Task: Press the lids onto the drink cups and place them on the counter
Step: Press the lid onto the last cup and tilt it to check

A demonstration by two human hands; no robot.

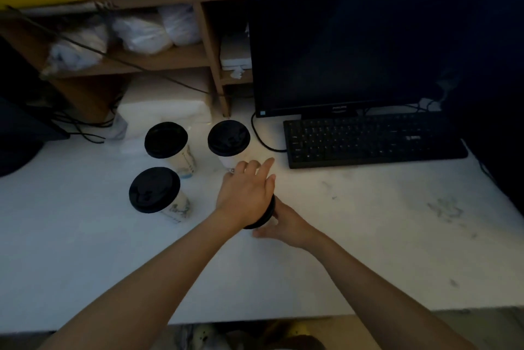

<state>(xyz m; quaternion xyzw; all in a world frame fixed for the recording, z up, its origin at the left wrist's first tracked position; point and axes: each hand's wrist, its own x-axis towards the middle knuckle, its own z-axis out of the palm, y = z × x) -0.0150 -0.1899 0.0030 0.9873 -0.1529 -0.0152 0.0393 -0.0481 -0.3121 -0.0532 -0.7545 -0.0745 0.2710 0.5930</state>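
Note:
Three white paper cups with black lids stand on the white counter [368, 222]: one at the back left [166, 140], one at the back middle [228, 138], one nearer on the left [154, 189]. A fourth cup stands in front of them, mostly hidden; only the edge of its black lid [268, 215] shows. My left hand [246, 193] lies flat on top of that lid, fingers spread. My right hand [286, 225] wraps the side of this cup below the lid.
A black keyboard [368, 140] and a dark monitor [354, 46] stand at the back right, with a cable [261, 140] looping beside the middle cup. A stack of white napkins [164, 111] and wooden shelves with plastic bags [136, 35] lie behind the cups.

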